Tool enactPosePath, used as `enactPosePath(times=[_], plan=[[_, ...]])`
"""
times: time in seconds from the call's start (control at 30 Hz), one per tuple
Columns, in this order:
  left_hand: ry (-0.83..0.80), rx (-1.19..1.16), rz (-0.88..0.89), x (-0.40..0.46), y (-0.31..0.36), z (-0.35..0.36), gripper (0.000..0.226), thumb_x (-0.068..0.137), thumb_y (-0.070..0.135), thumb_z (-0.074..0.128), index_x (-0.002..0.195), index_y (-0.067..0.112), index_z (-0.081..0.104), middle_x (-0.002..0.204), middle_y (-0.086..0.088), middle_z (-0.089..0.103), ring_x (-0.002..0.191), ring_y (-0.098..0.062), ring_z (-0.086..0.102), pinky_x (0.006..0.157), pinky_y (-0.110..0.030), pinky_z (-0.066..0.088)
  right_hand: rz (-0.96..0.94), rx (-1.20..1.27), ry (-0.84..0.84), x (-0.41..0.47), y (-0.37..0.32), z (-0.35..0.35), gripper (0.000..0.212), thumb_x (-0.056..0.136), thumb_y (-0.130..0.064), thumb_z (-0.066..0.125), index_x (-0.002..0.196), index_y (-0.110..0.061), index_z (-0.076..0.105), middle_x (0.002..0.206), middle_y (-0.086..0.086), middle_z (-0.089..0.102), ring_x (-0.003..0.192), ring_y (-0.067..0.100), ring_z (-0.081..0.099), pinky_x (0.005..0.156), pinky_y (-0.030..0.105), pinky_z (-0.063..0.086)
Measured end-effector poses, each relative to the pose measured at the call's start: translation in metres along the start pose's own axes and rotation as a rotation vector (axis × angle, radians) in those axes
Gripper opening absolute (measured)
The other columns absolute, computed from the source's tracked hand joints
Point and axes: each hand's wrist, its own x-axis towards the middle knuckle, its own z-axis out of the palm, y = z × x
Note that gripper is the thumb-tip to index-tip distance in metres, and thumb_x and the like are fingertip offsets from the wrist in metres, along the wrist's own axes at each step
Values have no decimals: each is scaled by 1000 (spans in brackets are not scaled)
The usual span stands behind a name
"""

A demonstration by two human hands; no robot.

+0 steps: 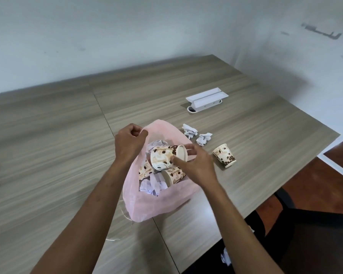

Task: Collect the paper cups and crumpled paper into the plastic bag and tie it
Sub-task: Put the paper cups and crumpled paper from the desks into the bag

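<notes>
One paper cup (167, 158) is pinched at its base by the right hand (196, 165) over the pink bag (158, 202), frame centre; the left hand (130, 141) grips the rim open. Collecting step; next, drop it, then fetch the right-of-centre cup (224, 155) and two paper balls (196, 134)

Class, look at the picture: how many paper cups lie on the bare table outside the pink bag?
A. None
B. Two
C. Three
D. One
D: only one paper cup lies on its side on the table, right of the pink bag; the other cups are in the bag or held over it by the right hand.
</notes>
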Motion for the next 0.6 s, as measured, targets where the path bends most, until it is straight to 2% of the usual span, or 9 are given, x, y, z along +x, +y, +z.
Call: enactPosePath(times=[0.03,0.1,0.17,0.2,0.27,0.37,0.43,0.53,0.6], plan=[[-10,-1,4,-1,1,-1,8,82,19,69,75,23,67,69,7,64,63,-12,59,69,-35,53,-1,43,13,0,3,11,58,70,-34,86,120,-23,60,112,-6,67,80,5,68,62,12,50],[-27,-17,-1,-3,1,-2,7,81,18,69,76,22,68,71,5,65,66,-16,62,69,-39,56,2,138,-28,2,7,28,66,75,-23,83,134,-16,54,127,-3,61,96,8,66,78,14,52],[-29,-32,-13,-3,2,-4,4,82,17,69,79,19,69,74,2,66,69,-21,64,72,-47,60,-7,139,-103,3,9,36,67,79,-19,79,139,-17,51,124,-9,59,111,8,60,87,14,49],[-25,-36,-16,-3,2,-5,3,82,16,70,80,18,70,75,1,66,70,-22,63,73,-50,60,-17,146,-130,4,10,36,59,80,-18,78,135,-19,56,117,-13,61,110,6,61,83,9,48],[-15,-39,-15,-1,3,-7,2,82,16,70,81,17,70,75,0,66,69,-23,63,74,-52,59,-70,152,-99,7,10,29,34,81,-18,77,114,-26,69,101,-18,70,93,1,69,67,5,49],[-11,-34,-9,-1,3,-7,3,82,16,70,80,18,70,75,0,66,71,-27,65,74,-52,59,-132,190,110,13,9,12,9,82,-24,75,87,-30,70,79,-12,73,63,1,69,55,16,55],[-17,-28,-9,-1,3,-5,4,82,16,69,79,18,70,75,1,66,75,-30,68,74,-52,59,-111,240,304,22,12,0,10,81,-27,72,75,-30,65,68,-10,68,56,0,64,54,15,53],[-33,-27,-12,-3,4,1,7,83,16,69,78,22,68,73,4,65,71,-26,66,74,-52,59,-46,235,576,45,26,-16,9,77,-30,67,73,-26,60,65,-12,63,60,-3,58,58,10,43],[-40,-26,-10,-3,6,7,8,82,17,69,77,23,68,72,5,65,68,-23,64,74,-51,59,44,174,588,63,45,-24,10,79,-26,66,86,-20,63,82,-6,67,80,5,62,75,23,48]])
